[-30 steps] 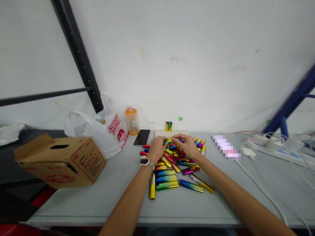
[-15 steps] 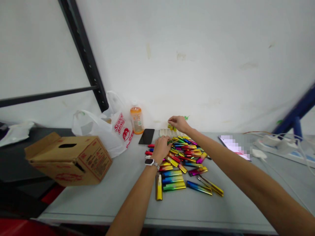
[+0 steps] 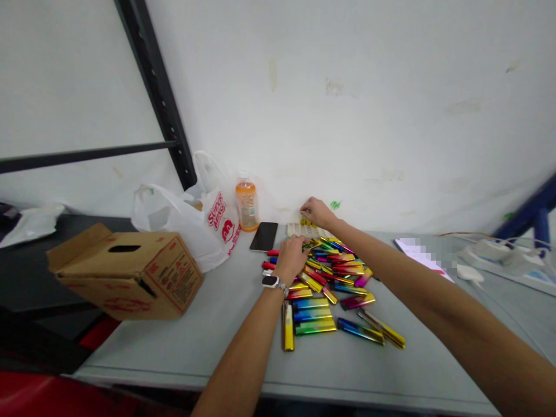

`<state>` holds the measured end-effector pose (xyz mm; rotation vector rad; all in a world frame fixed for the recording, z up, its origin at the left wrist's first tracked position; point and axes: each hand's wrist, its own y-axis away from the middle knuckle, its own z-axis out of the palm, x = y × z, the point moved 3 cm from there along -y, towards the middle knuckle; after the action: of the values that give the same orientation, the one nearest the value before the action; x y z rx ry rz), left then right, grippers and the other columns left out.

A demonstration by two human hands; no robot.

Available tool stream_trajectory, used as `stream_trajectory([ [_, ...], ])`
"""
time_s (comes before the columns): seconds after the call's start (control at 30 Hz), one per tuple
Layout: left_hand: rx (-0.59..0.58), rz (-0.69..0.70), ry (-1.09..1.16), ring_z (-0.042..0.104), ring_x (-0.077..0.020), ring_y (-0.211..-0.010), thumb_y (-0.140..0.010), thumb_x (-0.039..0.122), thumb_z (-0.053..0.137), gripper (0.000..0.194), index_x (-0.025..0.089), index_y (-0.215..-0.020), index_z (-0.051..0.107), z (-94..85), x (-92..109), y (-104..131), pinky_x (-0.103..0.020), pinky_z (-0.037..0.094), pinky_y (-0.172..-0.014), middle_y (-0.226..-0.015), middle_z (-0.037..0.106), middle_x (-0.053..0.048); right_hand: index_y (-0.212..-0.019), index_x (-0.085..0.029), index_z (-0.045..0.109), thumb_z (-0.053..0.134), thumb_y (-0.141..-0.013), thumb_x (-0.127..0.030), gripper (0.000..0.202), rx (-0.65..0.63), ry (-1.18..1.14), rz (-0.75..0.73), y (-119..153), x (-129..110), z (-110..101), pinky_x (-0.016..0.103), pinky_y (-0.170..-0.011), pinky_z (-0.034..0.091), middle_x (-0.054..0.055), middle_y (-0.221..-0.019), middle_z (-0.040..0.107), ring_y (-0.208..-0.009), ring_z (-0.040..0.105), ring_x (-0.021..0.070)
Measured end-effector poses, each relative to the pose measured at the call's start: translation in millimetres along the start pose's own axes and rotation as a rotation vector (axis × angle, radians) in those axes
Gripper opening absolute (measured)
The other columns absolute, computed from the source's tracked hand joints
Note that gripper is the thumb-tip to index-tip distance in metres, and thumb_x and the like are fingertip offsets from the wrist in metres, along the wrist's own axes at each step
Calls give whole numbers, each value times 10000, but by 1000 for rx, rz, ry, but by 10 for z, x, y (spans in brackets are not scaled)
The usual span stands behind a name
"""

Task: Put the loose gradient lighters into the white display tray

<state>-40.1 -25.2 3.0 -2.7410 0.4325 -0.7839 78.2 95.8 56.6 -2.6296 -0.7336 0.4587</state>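
Honestly, I'd ease my right hand [image 3: 320,213] around the far tray [image 3: 292,230], yellow lighters [image 3: 306,222] could topple; can't tell its grip, same with left hand [image 3: 292,256]

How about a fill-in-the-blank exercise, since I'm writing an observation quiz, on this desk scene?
1. The left hand is at the colourful lighters; strapped just behind it is a ____.
2. The hand nearer the wall is the ____ one.
3. The bottle has a cap coloured ____.
4. The plastic bag bears lettering coloured ____.

Missing words: watch; right; white; red.
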Motion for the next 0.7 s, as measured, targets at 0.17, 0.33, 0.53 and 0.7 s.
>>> stream_trajectory([
  [0.17,93,-4,156,642,-218,-1027,-846,120,639,195,165,-1032,679,4,-32,-54,-356,471,-985,-1065,681,-99,-1116,-146,702,479,-949,-185,281,17,131,81,108,-44,22,295,-834,440,128,-1082,649,-943,623,213],
  [0.33,191,-14,269,642,-199,-972,-825,102,651,169,161,-982,670,-20,-45,-88,-351,500,-947,-1018,679,-79,-994,-134,737,477,-962,-239,281,67,205,39,145,-57,45,335,-883,413,153,-1130,594,-1027,545,246],
  [0.53,271,-57,377,654,-176,-882,-822,115,652,146,162,-960,671,-65,-34,-91,-329,531,-868,-1020,692,-74,-969,-140,755,435,-981,-265,344,19,269,6,146,-80,2,415,-928,368,177,-1121,592,-1106,442,304],
  [0.7,307,-80,501,652,-136,-750,-822,163,673,214,159,-1034,642,-109,13,-87,-276,540,-751,-983,714,-57,-1196,-163,691,477,-967,-322,351,95,154,66,230,-90,-130,405,-944,371,167,-1114,555,-1091,475,295],
])
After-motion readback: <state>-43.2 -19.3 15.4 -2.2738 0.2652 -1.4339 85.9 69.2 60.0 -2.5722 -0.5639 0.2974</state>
